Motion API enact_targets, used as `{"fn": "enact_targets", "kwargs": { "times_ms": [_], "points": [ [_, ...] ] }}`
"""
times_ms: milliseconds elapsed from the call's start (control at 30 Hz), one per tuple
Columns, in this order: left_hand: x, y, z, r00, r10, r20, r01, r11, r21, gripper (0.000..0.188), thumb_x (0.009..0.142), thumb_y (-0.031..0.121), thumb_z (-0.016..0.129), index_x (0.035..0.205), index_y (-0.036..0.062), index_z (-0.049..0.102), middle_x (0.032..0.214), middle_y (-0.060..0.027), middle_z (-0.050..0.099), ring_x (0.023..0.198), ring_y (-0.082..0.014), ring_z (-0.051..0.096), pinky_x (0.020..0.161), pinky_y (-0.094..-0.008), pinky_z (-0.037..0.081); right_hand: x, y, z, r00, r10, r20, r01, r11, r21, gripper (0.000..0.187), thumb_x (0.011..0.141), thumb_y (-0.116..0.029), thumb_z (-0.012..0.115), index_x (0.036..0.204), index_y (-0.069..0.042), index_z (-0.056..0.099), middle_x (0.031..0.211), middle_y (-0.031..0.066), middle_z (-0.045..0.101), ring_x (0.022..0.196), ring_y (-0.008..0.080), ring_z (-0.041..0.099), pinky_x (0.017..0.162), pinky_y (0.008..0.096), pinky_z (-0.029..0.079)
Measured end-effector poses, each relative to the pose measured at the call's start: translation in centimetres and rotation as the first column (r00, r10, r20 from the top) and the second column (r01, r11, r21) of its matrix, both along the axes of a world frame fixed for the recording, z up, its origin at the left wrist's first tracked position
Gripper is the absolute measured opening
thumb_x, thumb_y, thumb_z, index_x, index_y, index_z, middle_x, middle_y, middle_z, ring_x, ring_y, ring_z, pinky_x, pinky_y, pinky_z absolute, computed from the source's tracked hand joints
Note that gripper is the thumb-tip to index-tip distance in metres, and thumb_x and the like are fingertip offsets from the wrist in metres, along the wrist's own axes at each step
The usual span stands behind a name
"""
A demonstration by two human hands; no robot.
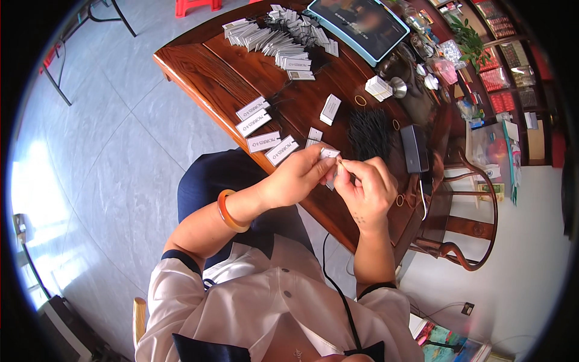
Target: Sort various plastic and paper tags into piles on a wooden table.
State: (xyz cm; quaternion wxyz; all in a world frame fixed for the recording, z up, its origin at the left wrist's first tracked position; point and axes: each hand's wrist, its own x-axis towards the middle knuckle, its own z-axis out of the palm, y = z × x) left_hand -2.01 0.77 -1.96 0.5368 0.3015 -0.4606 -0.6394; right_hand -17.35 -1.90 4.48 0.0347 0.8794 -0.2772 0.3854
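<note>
My left hand [292, 178], with an amber-coloured bangle on its wrist, is closed on a small white hang tag [329, 153] just over the table's near edge. Against the tag's right end, my right hand [373, 190] pinches a tiny, thin gold-coloured thing whose kind I cannot make out. To the left of my hands several printed tags [281, 150] lie along the table edge. A narrow stack of tags [330, 110] is beyond my hands, and a bundle of black strings [369, 133] lies beyond my right hand.
A large heap of strung tags [268, 41] covers the far left of the wooden table [211, 75]. Behind it leans a tablet [362, 24]. A white card stack [378, 88], rubber bands [360, 100] and a dark box [414, 148] are to the right, near a wooden chair [473, 228].
</note>
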Motion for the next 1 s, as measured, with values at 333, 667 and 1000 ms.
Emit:
{"fn": "enact_targets", "kwargs": {
  "times_ms": [333,667,1000],
  "points": [
    [-0.5,0.3,-0.4,0.959,0.189,0.211,-0.140,0.964,-0.228,0.013,0.096,0.007,0.050,0.106,-0.0010,0.055,0.083,-0.0167,0.063,0.076,-0.0277,0.061,0.071,-0.0344,0.049,0.9,0.0,-1.3,0.999,-0.041,0.035,0.039,0.998,0.042,0.021,0.069,0.002,0.072,0.083,-0.007,0.059,0.064,0.0046,0.049,0.049,0.0195,0.053,0.042,0.0313,0.043],
    [-0.8,-0.2,-1.2,0.740,0.593,0.316,-0.287,0.704,-0.649,0.024,0.086,-0.001,0.058,0.110,-0.0021,0.056,0.096,-0.0165,0.063,0.087,-0.0338,0.062,0.077,-0.0375,0.050,1.3,0.7,-2.0,0.990,-0.093,0.101,0.082,0.991,0.109,0.018,0.074,0.000,0.073,0.084,-0.006,0.059,0.065,0.0056,0.051,0.048,0.0186,0.052,0.042,0.0304,0.042],
    [0.3,-1.3,-1.0,0.511,0.806,0.300,-0.196,0.449,-0.872,0.042,0.070,0.006,0.062,0.109,-0.0040,0.054,0.094,-0.0135,0.060,0.081,-0.0291,0.057,0.073,-0.0374,0.050,1.0,0.7,-2.4,0.956,-0.051,0.288,-0.080,0.902,0.424,0.009,0.085,0.001,0.066,0.092,0.002,0.059,0.079,0.0052,0.059,0.067,0.0108,0.055,0.060,0.0229,0.045]
  ]
}}
